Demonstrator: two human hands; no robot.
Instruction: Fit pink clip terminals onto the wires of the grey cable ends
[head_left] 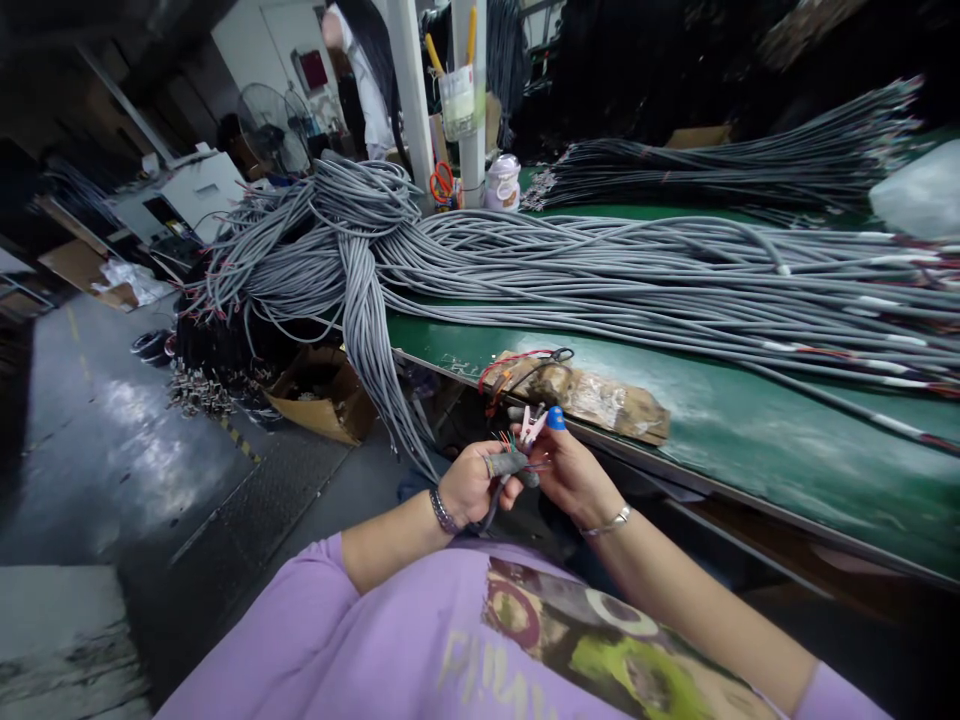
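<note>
So, both hands are just off the near edge of the green bench (787, 450), over the lap. Left hand (466, 488): fingers curled in tight on a grey cable (493, 508), its stripped coloured wires (507, 438) fanning out above the fist; grey cover on one finger. Right hand (574, 475): thumb and fingers nearly together, pinching a pale pink clip-like piece (531, 428) right beside the wire ends; blue cover on the thumb tip. Exact contact between piece and wires is hidden by fingers. Edges: front edge runs diagonally, far left to near right; a wooden block (637, 412) under clear film sits right along it, just beyond the hands, red and black leads at its left end. Long grey cable bundle (570, 265) takes the back of the top and spills over the left end, one hank hanging down near the left forearm, cardboard box (322, 395) on the floor beside it. Strip of green top shows between bundle and front edge, widening right of the block. Writing: pale yellow letters on the purple shirt (360, 640), too warped to read; label on the lilac jar (502, 183) by the post too small; white scribbles on the bench top near its left end, illegible
</note>
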